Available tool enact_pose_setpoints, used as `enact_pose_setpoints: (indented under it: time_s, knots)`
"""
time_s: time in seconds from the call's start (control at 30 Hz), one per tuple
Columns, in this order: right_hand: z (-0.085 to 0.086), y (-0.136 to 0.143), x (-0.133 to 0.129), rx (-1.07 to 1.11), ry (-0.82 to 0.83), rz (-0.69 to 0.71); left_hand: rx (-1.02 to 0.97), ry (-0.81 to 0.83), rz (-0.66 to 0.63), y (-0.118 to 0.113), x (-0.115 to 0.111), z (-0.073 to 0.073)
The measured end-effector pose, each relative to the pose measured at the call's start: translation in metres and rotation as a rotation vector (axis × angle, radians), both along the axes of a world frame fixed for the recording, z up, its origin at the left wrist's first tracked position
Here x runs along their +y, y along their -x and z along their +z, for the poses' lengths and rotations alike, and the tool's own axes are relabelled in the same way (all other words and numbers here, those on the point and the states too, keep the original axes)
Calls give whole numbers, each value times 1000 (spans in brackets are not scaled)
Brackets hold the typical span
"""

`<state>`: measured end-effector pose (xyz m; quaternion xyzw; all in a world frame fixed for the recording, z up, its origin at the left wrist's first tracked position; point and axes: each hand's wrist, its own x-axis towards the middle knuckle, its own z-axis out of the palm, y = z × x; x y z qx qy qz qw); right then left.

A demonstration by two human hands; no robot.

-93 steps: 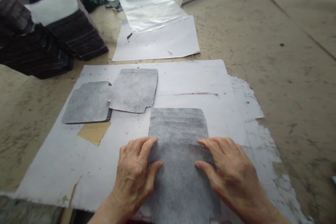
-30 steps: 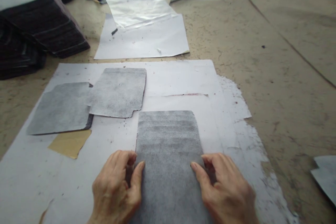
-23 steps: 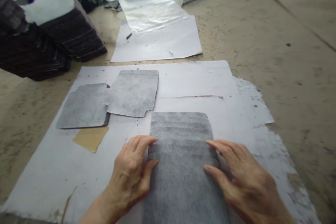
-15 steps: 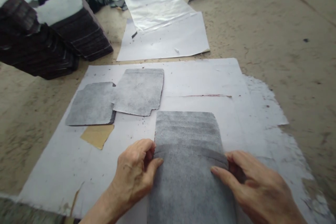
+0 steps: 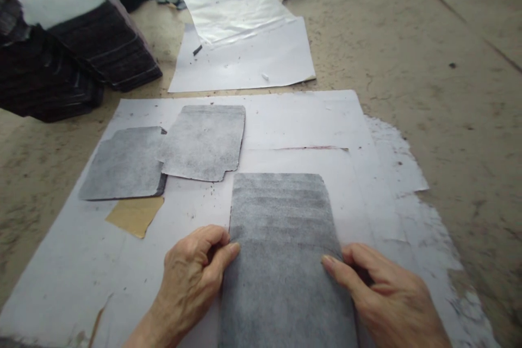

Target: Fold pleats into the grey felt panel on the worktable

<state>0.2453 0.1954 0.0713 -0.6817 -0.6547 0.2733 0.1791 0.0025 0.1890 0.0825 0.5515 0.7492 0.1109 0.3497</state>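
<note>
Both hands pinch the top sheet of the grey fanned stack [image 5: 281,228] at its side edges: left hand [image 5: 191,283] thumb on top, right hand [image 5: 387,299] likewise. Against half a second ago, that top edge sits nearer the person, exposing more stepped layers. Stack lies on white paper [image 5: 302,119], right of two grey cut pieces [image 5: 163,157]. No readable writing.

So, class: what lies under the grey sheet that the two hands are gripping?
Under the top grey sheet more grey sheets show as stepped edges, lying on white paper. Left hand and right hand pinch its sides. Their number is hidden.
</note>
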Motion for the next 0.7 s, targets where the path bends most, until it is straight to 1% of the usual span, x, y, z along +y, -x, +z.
enact_pose_setpoints:
  time_s: [0.13, 0.23, 0.37, 0.47, 0.53, 0.57, 0.63, 0.7]
  knots:
    - [5, 6, 3, 18, -55, -14, 1, -29, -7, 0, 0, -1]
    - [5, 8, 3, -23, -101, -13, 22, -73, -26, 0, -1, -2]
    - [3, 10, -1, -153, -186, 20, 127, -166, -81, -2, -7, -6]
    - [1, 9, -3, -282, -322, 45, 220, -275, -139, -2, -10, -9]
    - [1, 6, 0, -283, -432, 126, 229, -381, -175, -1, -9, -10]
    - [1, 4, 3, -256, -462, 191, 220, -424, -203, 0, -7, -10]
    - [2, -1, 12, -194, -444, 332, 187, -455, -281, 2, -1, -9]
    - [3, -5, 22, -144, -368, 410, 147, -412, -358, 4, 7, -6]
